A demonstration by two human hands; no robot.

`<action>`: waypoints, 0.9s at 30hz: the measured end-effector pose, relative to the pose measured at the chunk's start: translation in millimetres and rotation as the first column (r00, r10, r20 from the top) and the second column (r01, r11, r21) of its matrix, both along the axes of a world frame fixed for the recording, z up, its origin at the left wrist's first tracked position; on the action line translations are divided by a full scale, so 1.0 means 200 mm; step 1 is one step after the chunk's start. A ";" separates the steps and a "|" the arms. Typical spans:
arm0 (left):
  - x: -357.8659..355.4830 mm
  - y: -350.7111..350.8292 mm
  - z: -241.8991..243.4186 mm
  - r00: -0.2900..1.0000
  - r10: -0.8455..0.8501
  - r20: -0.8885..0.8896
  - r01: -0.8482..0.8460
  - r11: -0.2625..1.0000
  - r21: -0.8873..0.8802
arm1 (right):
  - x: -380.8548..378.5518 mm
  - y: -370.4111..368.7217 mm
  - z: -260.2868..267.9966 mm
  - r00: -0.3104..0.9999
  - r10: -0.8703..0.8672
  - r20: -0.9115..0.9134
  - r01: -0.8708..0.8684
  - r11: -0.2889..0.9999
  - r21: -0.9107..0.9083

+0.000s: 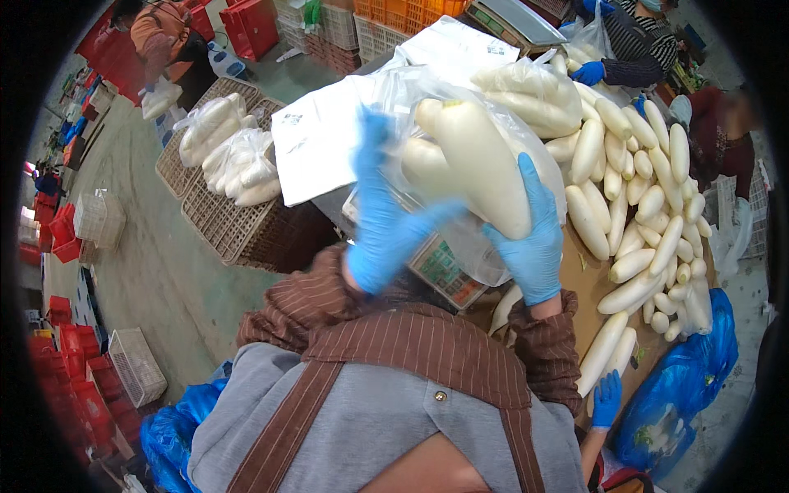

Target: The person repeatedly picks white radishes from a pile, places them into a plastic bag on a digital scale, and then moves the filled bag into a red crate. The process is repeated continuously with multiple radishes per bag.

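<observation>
White daikon radishes (484, 163) lie in and over the mouth of a clear plastic bag (425, 86), above a digital scale (447, 271) with a green keypad. My right hand (527, 237), in a light blue glove, grips the lower end of the largest radish. Blurred by motion, my left hand (388, 209) wears the same kind of glove; its fingers are spread beside the bag, with no radish in them. White sheets with small printed marks (333, 126) lie just beyond. A filled bag of radishes (530, 92) rests behind, at the right.
A large heap of loose daikon (641, 197) covers the table's right side. Bagged radishes (237, 163) sit on stacked plastic crates (216, 212) at the left. A co-worker's gloved hand (607, 400) is near the lower right, another's (588, 73) at the top. Blue bags (672, 394) lie at the right.
</observation>
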State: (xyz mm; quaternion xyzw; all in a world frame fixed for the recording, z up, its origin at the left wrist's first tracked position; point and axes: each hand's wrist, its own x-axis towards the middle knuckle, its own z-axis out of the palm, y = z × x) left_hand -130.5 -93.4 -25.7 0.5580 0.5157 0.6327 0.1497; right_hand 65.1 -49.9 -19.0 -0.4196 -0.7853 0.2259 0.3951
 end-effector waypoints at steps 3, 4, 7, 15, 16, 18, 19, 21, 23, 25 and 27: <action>-0.25 0.16 -0.04 0.947 0.311 -0.080 -0.306 0.950 0.064 | 0.02 0.04 -0.06 0.997 0.033 0.065 -0.028 0.997 -0.065; -0.29 0.21 -0.04 0.971 0.241 -0.007 -0.240 0.968 -0.077 | 0.01 0.06 -0.07 0.996 0.042 0.080 -0.035 0.996 -0.086; -0.36 0.28 -0.02 0.836 -0.216 0.505 0.317 0.940 -0.122 | -0.01 0.13 -0.06 0.977 0.106 0.187 -0.102 0.994 -0.033; -0.34 0.20 0.13 0.728 -0.322 0.605 0.423 0.905 -0.028 | -0.01 0.10 -0.07 0.905 0.175 0.388 -0.249 0.957 0.151; -0.33 0.19 0.13 0.717 -0.330 0.614 0.442 0.896 -0.034 | -0.01 0.07 -0.10 0.901 0.144 0.410 -0.255 0.939 0.230; -0.30 0.18 0.11 0.717 -0.290 0.634 0.454 0.884 -0.109 | 0.00 0.02 -0.15 0.873 0.155 0.463 -0.262 0.949 0.176; -0.29 0.17 0.10 0.698 -0.308 0.647 0.470 0.878 -0.088 | 0.00 0.00 -0.17 0.860 0.161 0.484 -0.266 0.951 0.157; -0.28 0.16 0.09 0.725 -0.266 0.635 0.447 0.883 -0.140 | 0.00 -0.02 -0.20 0.851 0.095 0.517 -0.236 0.948 0.213; -0.29 0.16 0.08 0.712 -0.247 0.657 0.431 0.893 -0.131 | 0.00 -0.02 -0.22 0.860 0.060 0.507 -0.198 0.955 0.222; -0.31 0.15 0.07 0.759 -0.252 0.600 0.427 0.889 -0.167 | 0.00 -0.01 -0.23 0.889 0.055 0.454 -0.155 0.970 0.187; -0.33 0.14 0.05 0.820 -0.228 0.524 0.388 0.895 -0.218 | 0.01 0.00 -0.22 0.930 0.086 0.358 -0.162 0.969 0.188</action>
